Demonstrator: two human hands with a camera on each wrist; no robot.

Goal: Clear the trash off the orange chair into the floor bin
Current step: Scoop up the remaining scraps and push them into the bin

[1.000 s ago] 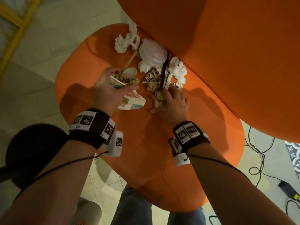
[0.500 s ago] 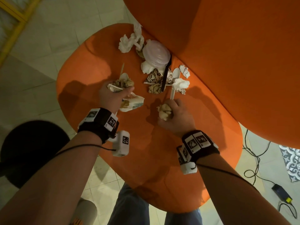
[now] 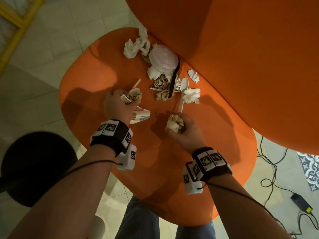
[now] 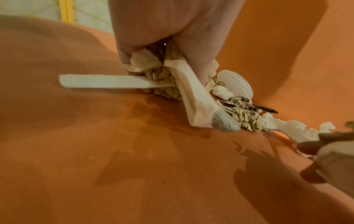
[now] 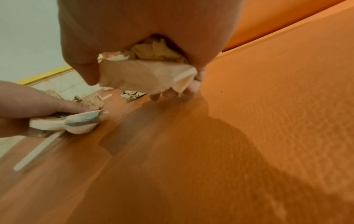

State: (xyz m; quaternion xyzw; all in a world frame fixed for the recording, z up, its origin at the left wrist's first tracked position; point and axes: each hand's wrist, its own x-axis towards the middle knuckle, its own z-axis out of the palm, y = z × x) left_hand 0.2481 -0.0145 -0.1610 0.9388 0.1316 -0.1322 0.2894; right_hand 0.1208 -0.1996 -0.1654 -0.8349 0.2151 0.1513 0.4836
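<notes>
Head view: gathering step under way. Left hand (image 3: 119, 107) clenched round a wad (image 3: 132, 98) and a wrapper (image 3: 139, 115), centre of frame; right hand (image 3: 183, 131) closed on a paper ball (image 3: 175, 123). More trash upper centre on the chair (image 3: 96, 69): tissue (image 3: 136, 45), lid (image 3: 163, 57), spoon (image 3: 183, 90). Bin (image 3: 34, 166) probably the dark round shape, lower left.

Left wrist view: stick (image 4: 107, 81) jutting from the grip.

Right wrist view: fingers (image 5: 164, 94) curled round the ball.

Next, likely: carry both loads to the bin, release, return.
</notes>
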